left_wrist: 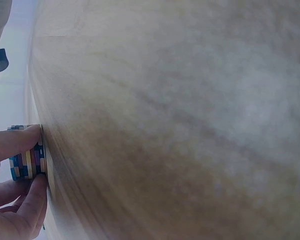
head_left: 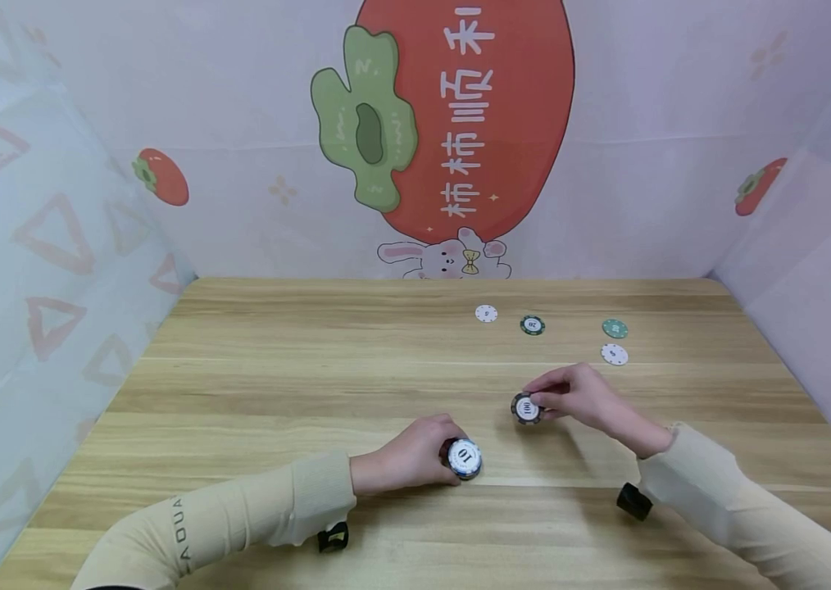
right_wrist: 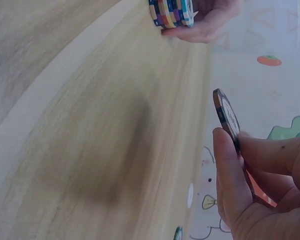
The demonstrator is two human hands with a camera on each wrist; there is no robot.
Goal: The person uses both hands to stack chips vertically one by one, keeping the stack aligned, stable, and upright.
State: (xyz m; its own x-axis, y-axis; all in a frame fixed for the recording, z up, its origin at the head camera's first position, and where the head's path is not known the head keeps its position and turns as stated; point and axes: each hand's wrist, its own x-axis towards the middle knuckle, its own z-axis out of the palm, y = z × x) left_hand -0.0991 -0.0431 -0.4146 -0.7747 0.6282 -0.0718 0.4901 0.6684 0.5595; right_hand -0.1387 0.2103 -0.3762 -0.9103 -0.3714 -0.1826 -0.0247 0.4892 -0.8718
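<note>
My left hand [head_left: 419, 453] grips a stack of poker chips [head_left: 465, 459], its top chip white and blue and marked 10. In the left wrist view, thumb and fingers hold the stack [left_wrist: 29, 162] from opposite sides, close against the tabletop; its edges show blue, yellow, purple and orange layers. To the right and a little farther back, my right hand [head_left: 581, 397] pinches a single black poker chip [head_left: 526, 409] marked 100. The right wrist view shows this chip [right_wrist: 225, 114] tilted and held above the wood between thumb and fingertips.
Farther back on the wooden table [head_left: 275, 352] lie a white chip [head_left: 486, 314], a dark green chip [head_left: 532, 325], a green chip [head_left: 615, 329] and another white chip [head_left: 615, 354], all flat and apart. Printed cloth walls [head_left: 238, 213] stand at the back and sides.
</note>
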